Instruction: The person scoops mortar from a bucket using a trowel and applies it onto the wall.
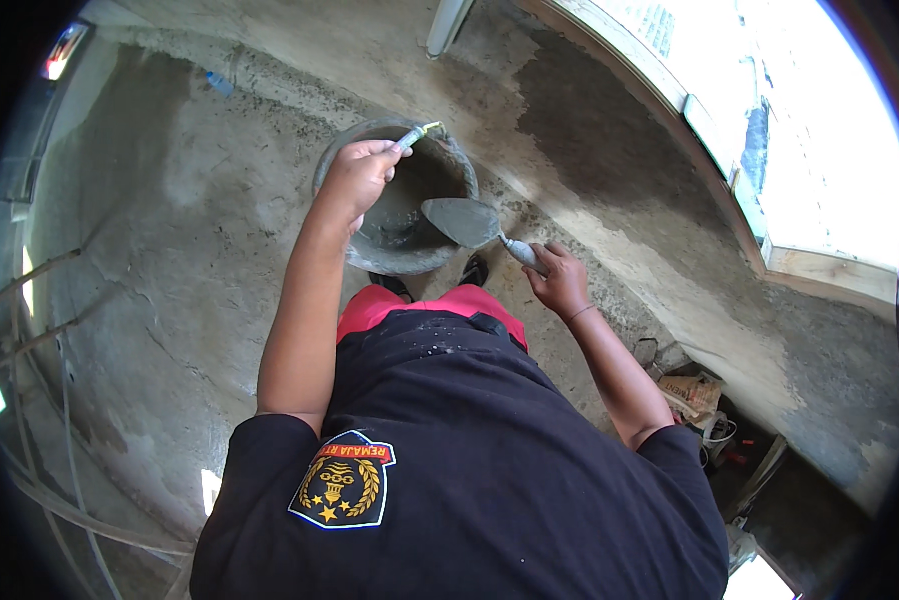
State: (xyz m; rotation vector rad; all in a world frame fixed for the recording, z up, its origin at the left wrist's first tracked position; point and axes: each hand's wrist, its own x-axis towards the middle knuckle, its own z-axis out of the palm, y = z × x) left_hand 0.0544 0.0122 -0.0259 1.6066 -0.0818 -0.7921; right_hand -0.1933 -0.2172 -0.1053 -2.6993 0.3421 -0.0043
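Observation:
A trowel with a leaf-shaped blade (461,222) coated in grey is in my right hand (559,277), whose fingers wrap its handle (522,254). The blade lies over the near right part of a round, mortar-stained tub (399,262). Wet grey residue (389,228) shows inside the tub; its depth I cannot tell. Above the tub's left side, my left hand (362,177) is closed round a short grey rod-like piece with a yellowish tip (412,137). The hand hides its other end, so its kind is unclear.
My feet (474,270) stand just at the tub's near side. A rough wall (609,150) with a dark damp patch and a bright framed opening rises at right. A plastic bottle (219,83) lies far left, poles (29,280) at left, a paper sack (691,396) at right.

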